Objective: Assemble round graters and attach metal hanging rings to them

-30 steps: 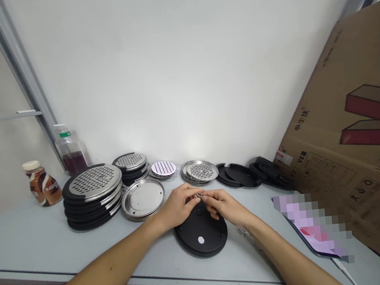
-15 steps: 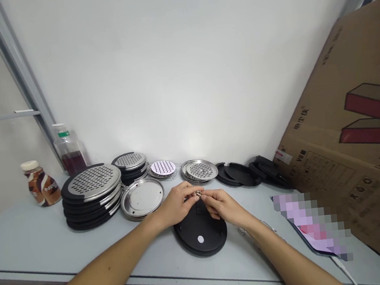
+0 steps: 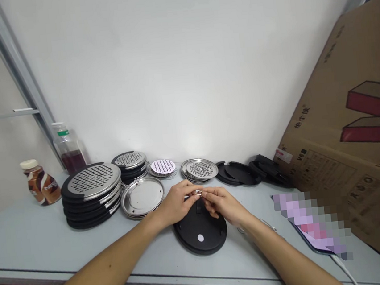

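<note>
Between the fingertips of my left hand point(image 3: 179, 202) and my right hand point(image 3: 221, 202) is a small shiny metal ring point(image 3: 198, 193); both hands pinch it, and its exact kind is too small to make out. Just beneath them a round black disc point(image 3: 198, 231) with a white round sticker lies on the table, its far edge hidden by my hands. Left of my left hand rests a small stack of shiny round metal trays point(image 3: 144, 196). Partly behind my right forearm, thin metal wire pieces point(image 3: 268, 224) lie on the table.
Stacked black-rimmed discs with slotted metal tops point(image 3: 92, 192) stand at left, near a brown bottle point(image 3: 41, 183) and a bottle of dark liquid point(image 3: 69, 149). Perforated metal discs point(image 3: 201, 169) and black rims point(image 3: 242, 174) line the wall. A phone point(image 3: 312, 229) and cardboard box point(image 3: 351, 145) are at right.
My right hand's fingers have shifted slightly and the small metal ring has turned a little between the fingertips. The disc and the stacks have stayed in place.
</note>
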Demonstrator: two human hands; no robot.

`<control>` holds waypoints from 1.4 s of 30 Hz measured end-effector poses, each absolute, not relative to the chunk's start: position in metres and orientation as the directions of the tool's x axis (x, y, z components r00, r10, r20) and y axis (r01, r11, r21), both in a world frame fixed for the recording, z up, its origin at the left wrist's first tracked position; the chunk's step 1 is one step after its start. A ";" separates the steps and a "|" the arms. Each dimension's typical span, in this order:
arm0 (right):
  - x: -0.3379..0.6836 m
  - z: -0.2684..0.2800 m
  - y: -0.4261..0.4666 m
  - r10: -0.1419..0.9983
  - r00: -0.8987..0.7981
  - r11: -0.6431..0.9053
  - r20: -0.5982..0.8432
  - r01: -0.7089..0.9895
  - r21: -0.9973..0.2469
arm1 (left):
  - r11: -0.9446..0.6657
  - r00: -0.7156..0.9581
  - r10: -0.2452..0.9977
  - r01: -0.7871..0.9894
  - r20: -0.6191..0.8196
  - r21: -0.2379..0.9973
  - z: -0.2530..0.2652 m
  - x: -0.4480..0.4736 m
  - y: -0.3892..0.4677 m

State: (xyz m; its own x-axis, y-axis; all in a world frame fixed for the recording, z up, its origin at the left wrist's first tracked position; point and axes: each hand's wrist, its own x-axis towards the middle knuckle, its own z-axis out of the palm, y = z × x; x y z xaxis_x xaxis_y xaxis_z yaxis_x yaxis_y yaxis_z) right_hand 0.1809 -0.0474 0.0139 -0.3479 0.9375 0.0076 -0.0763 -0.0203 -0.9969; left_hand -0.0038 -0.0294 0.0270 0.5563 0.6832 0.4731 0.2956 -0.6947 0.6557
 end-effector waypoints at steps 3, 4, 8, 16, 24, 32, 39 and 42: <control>0.184 0.017 -0.046 0.938 -0.347 -0.048 0.002 -0.135 -0.990 | -0.722 0.563 0.657 0.281 0.501 0.632 0.026 -0.004 -0.030; 0.185 0.017 -0.046 0.933 -0.359 -0.063 -0.005 -0.150 -0.987 | -0.728 0.563 0.652 0.277 0.508 0.627 0.025 -0.004 -0.029; 0.188 0.018 -0.045 0.930 -0.362 -0.152 -0.061 -0.227 -0.962 | -0.736 0.548 0.649 0.277 0.528 0.618 0.024 -0.003 -0.028; 0.192 0.017 -0.041 0.899 -0.420 -0.288 -0.126 -0.348 -0.892 | -0.695 0.524 0.689 0.282 0.501 0.662 0.025 -0.003 -0.029; 0.192 0.016 -0.041 0.870 -0.478 -0.323 -0.118 -0.374 -0.870 | -0.711 0.522 0.674 0.267 0.523 0.650 0.023 -0.002 -0.029; 0.194 0.017 -0.040 0.840 -0.522 -0.398 -0.144 -0.414 -0.818 | -0.686 0.518 0.696 0.274 0.498 0.674 0.026 -0.003 -0.030; 0.192 0.017 -0.039 0.858 -0.492 -0.394 -0.150 -0.441 -0.806 | -0.542 0.520 0.749 0.123 0.411 0.831 0.024 -0.001 -0.028; 0.191 0.016 -0.039 0.869 -0.469 -0.384 -0.155 -0.443 -0.810 | -0.492 0.534 0.751 0.061 0.389 0.868 0.024 0.000 -0.028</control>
State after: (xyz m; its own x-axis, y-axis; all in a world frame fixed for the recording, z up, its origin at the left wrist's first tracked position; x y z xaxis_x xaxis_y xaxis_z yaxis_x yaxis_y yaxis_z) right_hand 0.1913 -0.0389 0.0163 -0.4692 0.8694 -0.1552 -0.4428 -0.3836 -0.8104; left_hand -0.0004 -0.0283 0.0237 0.5338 0.7510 0.3886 0.0608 -0.4925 0.8682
